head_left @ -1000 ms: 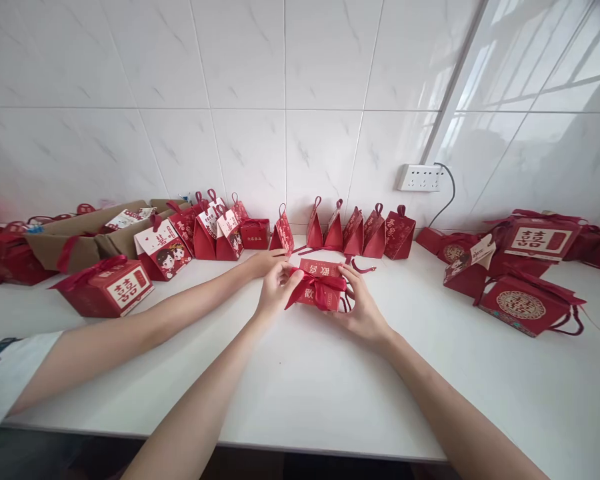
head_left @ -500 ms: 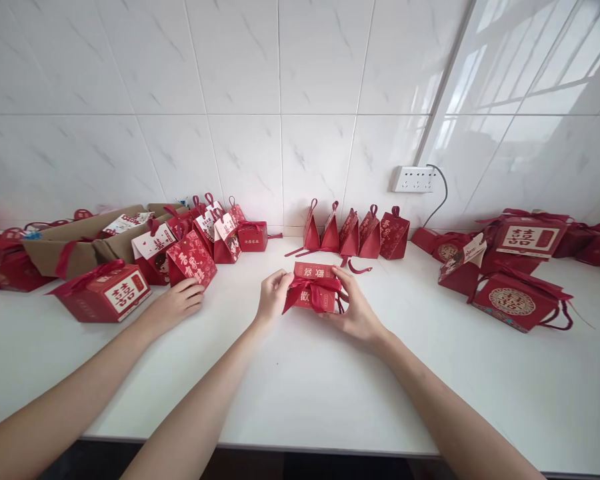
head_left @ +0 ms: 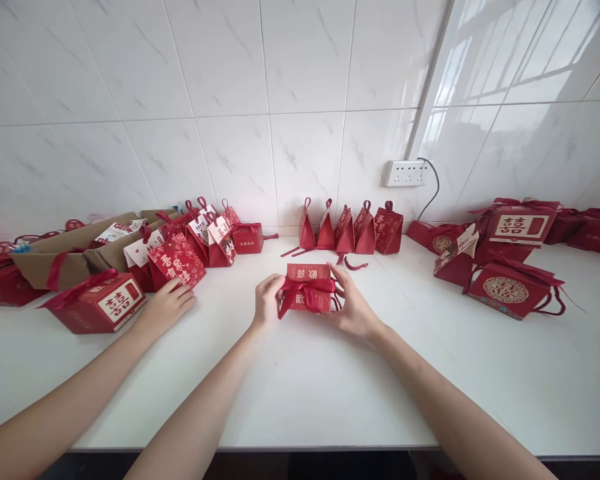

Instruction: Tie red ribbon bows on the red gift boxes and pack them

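Note:
Between my two hands, low over or on the white table [head_left: 300, 393], is a red gift box [head_left: 307, 270] with gold lettering and a dark red ribbon bow [head_left: 307, 287] tied across its middle. My left hand [head_left: 269, 299] pinches the box's left side near the ribbon's end. Around the right side curl the fingers of my right hand [head_left: 353, 303], beside thin dark red cords. Whether the underside touches the table I cannot tell. Behind it, a loose ribbon piece [head_left: 355, 264] lies on the table.
Another person's hand [head_left: 167, 305] rests at a patterned red box [head_left: 177, 260] on the left. Nearby are a ribboned box [head_left: 97, 303] and a cardboard carton [head_left: 55, 257]. Several triangular red boxes [head_left: 344, 231] line the wall. More boxes [head_left: 505, 290] sit right, below a power strip [head_left: 406, 174].
The whole view has shifted slightly. Both my hands keep their hold on the gift box, which looks a little more level. The other person's hand stays at the patterned box, which tilts slightly differently.

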The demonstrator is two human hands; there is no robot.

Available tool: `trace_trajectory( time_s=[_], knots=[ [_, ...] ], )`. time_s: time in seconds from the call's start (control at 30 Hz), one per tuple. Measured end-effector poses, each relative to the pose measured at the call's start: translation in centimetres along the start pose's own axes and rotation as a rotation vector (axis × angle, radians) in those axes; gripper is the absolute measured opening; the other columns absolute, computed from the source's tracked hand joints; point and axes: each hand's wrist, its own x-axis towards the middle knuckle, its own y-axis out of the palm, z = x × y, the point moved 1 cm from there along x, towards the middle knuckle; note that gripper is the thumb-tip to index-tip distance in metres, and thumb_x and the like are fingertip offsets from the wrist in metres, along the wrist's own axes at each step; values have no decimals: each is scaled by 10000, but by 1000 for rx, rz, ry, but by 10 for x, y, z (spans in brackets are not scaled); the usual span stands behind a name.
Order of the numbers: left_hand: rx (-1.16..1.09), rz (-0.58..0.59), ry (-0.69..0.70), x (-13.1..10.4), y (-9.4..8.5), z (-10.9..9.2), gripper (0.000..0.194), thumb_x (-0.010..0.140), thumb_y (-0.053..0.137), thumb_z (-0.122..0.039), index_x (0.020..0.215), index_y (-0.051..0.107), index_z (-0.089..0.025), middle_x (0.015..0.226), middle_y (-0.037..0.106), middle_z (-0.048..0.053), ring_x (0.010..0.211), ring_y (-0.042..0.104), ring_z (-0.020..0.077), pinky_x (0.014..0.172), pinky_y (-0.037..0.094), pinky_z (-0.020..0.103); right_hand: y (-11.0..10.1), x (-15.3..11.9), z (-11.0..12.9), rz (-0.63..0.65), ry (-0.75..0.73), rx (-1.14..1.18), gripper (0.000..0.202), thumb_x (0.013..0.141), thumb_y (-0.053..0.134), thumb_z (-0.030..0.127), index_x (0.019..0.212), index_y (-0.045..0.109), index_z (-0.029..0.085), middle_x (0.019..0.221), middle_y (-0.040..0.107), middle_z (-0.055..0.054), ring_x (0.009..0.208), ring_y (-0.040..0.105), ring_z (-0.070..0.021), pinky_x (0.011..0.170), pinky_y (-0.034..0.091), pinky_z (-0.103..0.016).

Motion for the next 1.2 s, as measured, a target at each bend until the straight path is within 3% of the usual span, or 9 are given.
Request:
trace_trajectory(
  time_s=[0.07,0.17,0.57,0.9,1.07,1.2],
  knots=[
    [-34,10,2,-1,2,-2,403,666,673,-306,466,356,-161,475,327,-59,438,319,49,412,267,189,-1,0,0,-10,-28,-10,946,715,686,218,1443,92,324,1448,252,-132,1320,349,-281,987,441,-467],
    [-62,-5,1,-2,5,-4,382,612,648,-289,439,329,-172,453,308,-57,427,290,51,410,225,199,-2,0,0,-13,-46,-41,940,714,681,210,1445,102,327,1449,255,-129,1326,336,-292,961,467,-462],
    [-73,-135,-69,2,4,-4,257,610,571,-291,465,388,-184,486,357,-41,450,349,71,426,300,207,-4,0,2,-40,-73,-69,909,720,669,186,1440,136,339,1456,279,-107,1355,289,-298,980,447,-480],
    [26,-265,-87,8,-7,2,168,660,549,-277,541,481,-181,562,465,-32,506,437,84,510,376,218,-5,2,5,-37,95,52,854,693,713,293,1397,228,306,1434,293,-134,1316,339,-320,926,481,-492],
    [29,-269,-75,11,-9,11,210,685,577,-363,790,622,-187,880,634,32,809,586,148,660,429,243,2,3,6,105,353,247,883,684,720,376,1398,210,274,1412,338,-150,1301,376,-301,908,498,-471],
    [-20,-206,-150,15,-10,20,327,655,601,-459,794,626,-164,856,654,63,836,606,191,709,444,290,-1,1,2,180,363,290,937,678,702,523,1429,181,320,1477,285,-128,1347,318,-315,976,440,-506]
  ],
)
